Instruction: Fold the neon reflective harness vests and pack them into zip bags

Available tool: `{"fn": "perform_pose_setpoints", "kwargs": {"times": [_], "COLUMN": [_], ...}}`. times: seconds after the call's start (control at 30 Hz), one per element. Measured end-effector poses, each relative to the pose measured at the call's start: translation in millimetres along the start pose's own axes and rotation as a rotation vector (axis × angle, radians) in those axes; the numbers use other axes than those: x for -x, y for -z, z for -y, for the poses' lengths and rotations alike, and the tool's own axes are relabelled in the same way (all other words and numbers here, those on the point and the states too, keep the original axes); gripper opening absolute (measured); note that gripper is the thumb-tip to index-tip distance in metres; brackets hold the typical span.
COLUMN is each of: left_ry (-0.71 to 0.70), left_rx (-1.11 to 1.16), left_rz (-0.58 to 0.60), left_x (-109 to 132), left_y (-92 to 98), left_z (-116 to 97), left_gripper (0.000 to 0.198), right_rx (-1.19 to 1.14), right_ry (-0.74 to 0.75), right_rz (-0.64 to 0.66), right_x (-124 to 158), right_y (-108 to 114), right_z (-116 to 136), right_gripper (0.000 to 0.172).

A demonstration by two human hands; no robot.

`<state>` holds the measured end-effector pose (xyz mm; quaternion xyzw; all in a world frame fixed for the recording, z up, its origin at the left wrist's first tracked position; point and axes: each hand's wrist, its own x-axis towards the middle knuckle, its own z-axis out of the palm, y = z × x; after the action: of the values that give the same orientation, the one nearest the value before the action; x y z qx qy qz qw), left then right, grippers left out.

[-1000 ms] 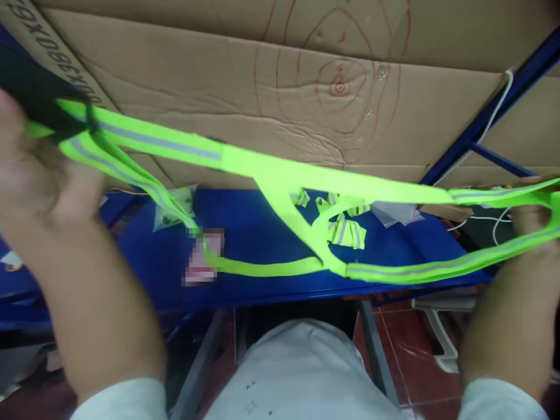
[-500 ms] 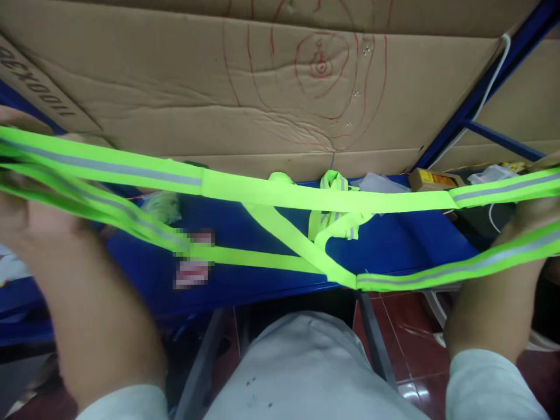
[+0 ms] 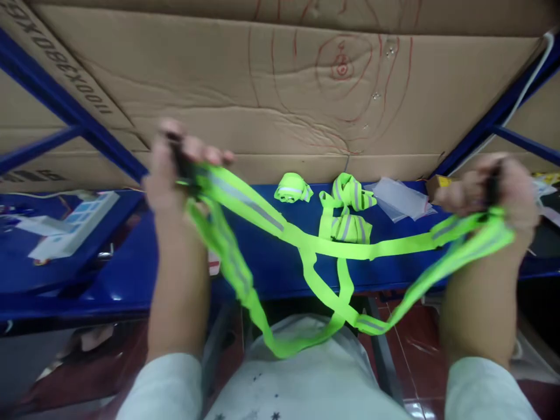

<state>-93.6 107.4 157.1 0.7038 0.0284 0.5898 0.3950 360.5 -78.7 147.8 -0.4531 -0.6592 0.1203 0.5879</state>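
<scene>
A neon yellow-green reflective strap harness (image 3: 332,248) with grey stripes hangs between my two raised hands, its lower loops sagging in front of my shirt. My left hand (image 3: 168,163) is closed around a dark buckle-like piece at one end of the straps. At the other end, my right hand (image 3: 503,186) is closed on a similar black piece; both hands are blurred by motion. Behind the straps, on the blue table, lie a rolled neon strap bundle (image 3: 292,188) and further bundled neon straps (image 3: 352,192), partly covered by the held harness.
Clear plastic bags (image 3: 400,198) lie at the table's back, beside a small cardboard box (image 3: 437,185). A white and blue box (image 3: 76,224) stands on the left. Behind rises a large cardboard sheet (image 3: 196,76) with red drawn rings, between blue frame posts (image 3: 74,111).
My hands have come closer together and inward, with both now in view. The straps have gone from stretched taut to slack, and their lower loops hang down.
</scene>
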Motion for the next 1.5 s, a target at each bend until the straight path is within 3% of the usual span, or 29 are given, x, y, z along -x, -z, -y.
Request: {"fn": "perform_pose_setpoints", "kwargs": {"times": [0.07,0.13,0.27,0.37,0.57,1.0,1.27,1.5], "left_ry": [0.2,0.387,0.569,0.62,0.583,0.486,0.492,0.495], "left_rx": [0.163,0.19,0.188,0.158,0.107,0.039,0.001,0.03], "left_rz": [-0.033,-0.024,0.027,0.052,0.049,0.107,0.177,0.101], "left_x": [8.3,17.6,34.3,43.6,49.9,45.7,44.6,44.8], "left_y": [-18.5,-37.4,-63.6,-69.0,-64.9,-68.4,-80.4,-78.9], "left_z": [16.8,33.1,55.3,63.0,63.5,33.2,16.8,14.9], "left_gripper": [0.06,0.049,0.044,0.04,0.037,0.032,0.044,0.043], "right_rx": [-0.218,-0.209,-0.125,-0.111,-0.066,0.029,0.104,0.12], "right_ry": [-0.184,-0.278,-0.218,-0.17,-0.207,-0.173,-0.091,-0.085], "right_rz": [0.214,0.321,0.489,0.554,0.545,0.623,0.672,0.622], "right_x": [-12.0,-22.6,-32.2,-31.2,-25.7,-23.6,-20.9,-17.7], "right_y": [-34.9,-72.7,-135.6,-158.2,-160.0,-155.4,-157.6,-147.0], "right_z": [-0.8,0.4,0.9,-2.0,-3.1,27.3,40.3,37.1], "right_gripper": [0.043,0.037,0.037,0.037,0.036,0.037,0.04,0.041]}}
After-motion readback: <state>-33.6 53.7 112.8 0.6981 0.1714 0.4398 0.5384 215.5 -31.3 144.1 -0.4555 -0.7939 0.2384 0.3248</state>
